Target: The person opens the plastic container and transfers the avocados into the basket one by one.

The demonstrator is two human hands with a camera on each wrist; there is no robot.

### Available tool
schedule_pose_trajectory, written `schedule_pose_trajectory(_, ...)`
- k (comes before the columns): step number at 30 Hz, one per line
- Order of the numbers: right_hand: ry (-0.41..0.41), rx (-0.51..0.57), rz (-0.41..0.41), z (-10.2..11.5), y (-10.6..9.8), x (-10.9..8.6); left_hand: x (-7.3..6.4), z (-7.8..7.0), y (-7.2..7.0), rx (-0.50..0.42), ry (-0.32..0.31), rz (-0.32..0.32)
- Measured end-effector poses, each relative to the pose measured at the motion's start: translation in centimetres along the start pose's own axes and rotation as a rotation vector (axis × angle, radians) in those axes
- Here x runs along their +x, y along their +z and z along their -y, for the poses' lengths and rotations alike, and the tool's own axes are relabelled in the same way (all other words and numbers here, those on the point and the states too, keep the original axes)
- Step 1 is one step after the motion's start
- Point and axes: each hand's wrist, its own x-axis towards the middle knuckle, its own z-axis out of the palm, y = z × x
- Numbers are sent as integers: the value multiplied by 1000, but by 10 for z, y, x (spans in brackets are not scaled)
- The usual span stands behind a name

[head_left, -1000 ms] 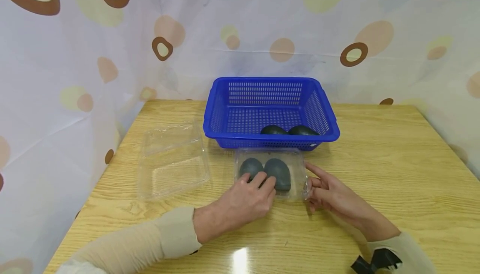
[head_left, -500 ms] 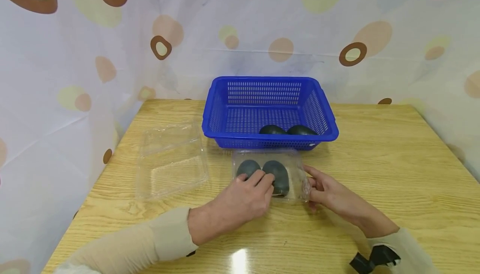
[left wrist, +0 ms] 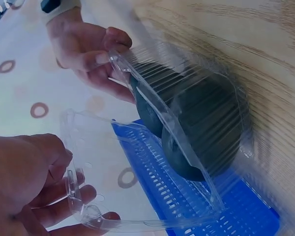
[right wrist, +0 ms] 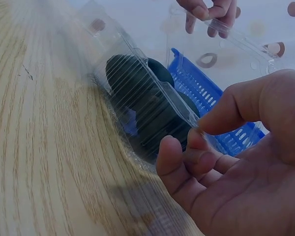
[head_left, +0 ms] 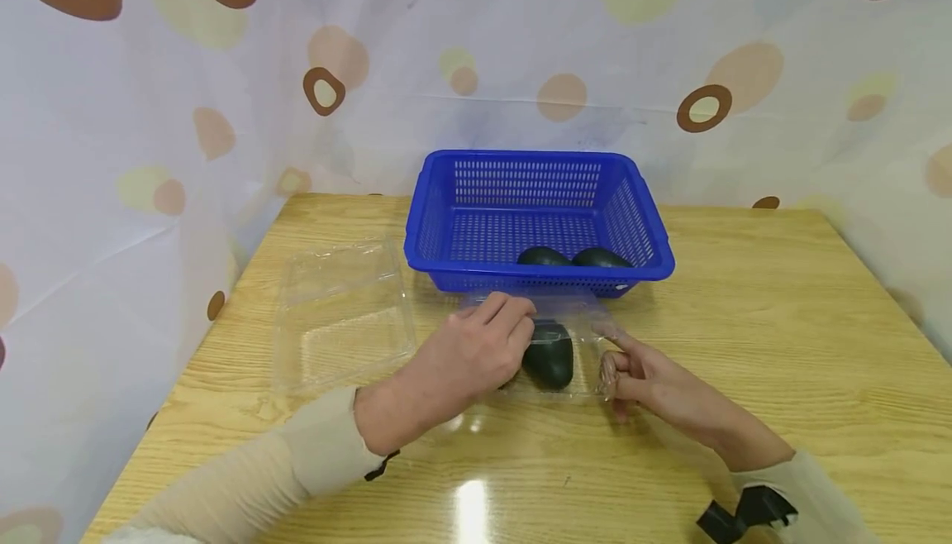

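Note:
In the head view, a clear plastic clamshell box (head_left: 583, 379) stands in front of the blue basket, with dark green avocados (head_left: 549, 358) inside. My left hand (head_left: 476, 350) pinches the free edge of its raised lid (left wrist: 137, 223), and hides one avocado in the head view. The left wrist view shows the lid tilted well up from the box. My right hand (head_left: 654, 383) pinches the rim at the box's right end between thumb and fingers, as the right wrist view shows.
Behind the box is a blue plastic basket (head_left: 531, 271) with two dark avocados (head_left: 601, 258) at its front right. Another clear clamshell (head_left: 345, 312) lies opened out on the wooden table (head_left: 781, 312) at the left. A patterned cloth (head_left: 506, 48) hangs behind the table.
My left hand has moved up and away from over the avocados, lifting the lid's edge with it. The right hand has stayed at the box's right end.

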Motion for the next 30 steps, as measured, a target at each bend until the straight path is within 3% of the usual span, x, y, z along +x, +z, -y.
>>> schedule_pose_trajectory(6, 5, 5, 1, -1, -1, -2, 2, 8, 2, -54, -14, -92)
schedule_pose_trajectory(9, 23, 1, -9, -2, -1, -3, 4, 14, 2, -90, -30, -108)
schedule_pose_trajectory(20, 5, 56, 14, -3, 2, -3, 3, 34, -3, -107, -96, -93)
schedule_pose_trajectory(26, -30, 89, 17, -4, 6, -6, -2, 41, -6, -122, -120, -57)
schedule_pose_trajectory(30, -45, 106, 29, -6, 8, -7, -6, 44, -7, -130, -131, -68)
